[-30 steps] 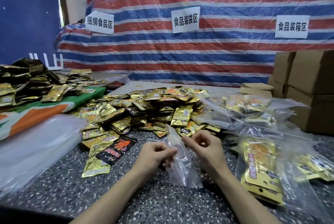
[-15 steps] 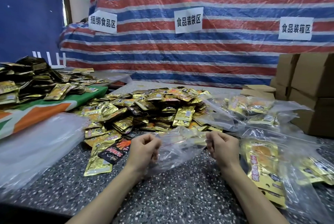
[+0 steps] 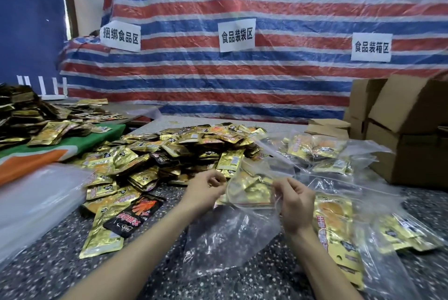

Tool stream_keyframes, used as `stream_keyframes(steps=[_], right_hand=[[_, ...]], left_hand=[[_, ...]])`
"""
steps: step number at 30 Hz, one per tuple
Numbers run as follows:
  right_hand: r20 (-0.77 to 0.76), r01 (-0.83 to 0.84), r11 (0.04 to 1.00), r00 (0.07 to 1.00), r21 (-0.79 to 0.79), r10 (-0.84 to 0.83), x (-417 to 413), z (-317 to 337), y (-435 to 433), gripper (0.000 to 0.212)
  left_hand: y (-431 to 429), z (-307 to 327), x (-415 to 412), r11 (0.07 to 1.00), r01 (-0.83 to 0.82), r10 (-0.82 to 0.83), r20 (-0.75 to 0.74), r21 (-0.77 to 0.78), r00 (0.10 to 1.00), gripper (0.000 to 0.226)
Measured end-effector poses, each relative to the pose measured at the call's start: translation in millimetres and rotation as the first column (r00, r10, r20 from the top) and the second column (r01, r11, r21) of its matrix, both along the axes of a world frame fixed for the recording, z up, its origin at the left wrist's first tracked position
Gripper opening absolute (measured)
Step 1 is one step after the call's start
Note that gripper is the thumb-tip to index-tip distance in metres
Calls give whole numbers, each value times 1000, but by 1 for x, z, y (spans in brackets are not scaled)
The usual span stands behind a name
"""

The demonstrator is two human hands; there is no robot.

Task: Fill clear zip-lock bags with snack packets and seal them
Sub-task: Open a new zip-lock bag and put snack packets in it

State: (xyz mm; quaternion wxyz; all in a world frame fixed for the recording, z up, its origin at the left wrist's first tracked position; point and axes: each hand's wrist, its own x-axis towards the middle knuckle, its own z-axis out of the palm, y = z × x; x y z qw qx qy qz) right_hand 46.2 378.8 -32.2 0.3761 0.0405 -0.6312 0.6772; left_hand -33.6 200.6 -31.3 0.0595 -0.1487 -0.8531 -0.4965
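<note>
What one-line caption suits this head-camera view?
Left hand and right hand pinch a clear zip-lock bag beside a heap of gold snack packets.

We see only two limbs of the person: a slender left forearm (image 3: 135,251) and right forearm (image 3: 322,265), both bare along all their visible length (wrists too), ending in a bare left hand (image 3: 206,190) and right hand (image 3: 294,205) with slim fingers.

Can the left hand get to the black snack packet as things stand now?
Probably yes, once it lets go: the left hand pinches the clear bag, but the black packet lies uncovered just beside that wrist, with nothing between.
</note>
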Motion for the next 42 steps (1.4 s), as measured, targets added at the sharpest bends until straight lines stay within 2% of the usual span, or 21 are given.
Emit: stream_keyframes(steps=[2,4,5,8,13,16,19,22,27,31,35,39,42], right_hand=[[-6,-6,1000,1000,13,6,-1,-1,0,44],[-22,-8,1000,1000,6,8,-2,-1,-1,40],[-29,-13,1000,999,5,13,-1,0,-2,37],[-33,-28,999,999,19,28,1,2,-4,26],[-3,-51,996,999,67,51,4,3,-4,27],[2,-52,995,999,88,52,8,5,-7,29],[0,-48,996,999,79,49,10,7,-7,31],[11,-28,997,1000,66,27,8,5,-5,44],[40,6,998,999,69,-9,8,5,-7,41],[54,27,998,998,62,-31,10,7,-10,34],[27,0,999,1000,52,-2,13,8,-13,35],[7,-144,988,989,-50,145,18,10,-13,34],[21,-227,966,973,-122,231,16,11,-12,27]], left_hand=[[17,-11,-8,967,-51,45,-31,-250,998,24],[31,-18,-16,898,-182,132,-149,-400,980,28],[36,-21,-20,881,-224,157,-188,-416,969,28],[48,-22,-29,862,-269,210,-181,-430,961,30],[41,-18,-27,763,-300,140,-307,-573,941,27],[27,-9,-23,824,-288,124,-340,-487,932,34],[13,9,-17,945,-257,186,-316,-202,930,32],[-5,33,-5,976,-212,217,-238,49,947,31],[-39,84,28,962,-219,259,-290,163,921,38],[-49,126,59,960,-152,228,-334,237,915,40],[-30,140,80,983,-84,134,-339,161,931,37],[0,128,87,995,-103,94,-358,-7,929,40],[14,109,77,978,-168,125,-291,-127,949,49]])
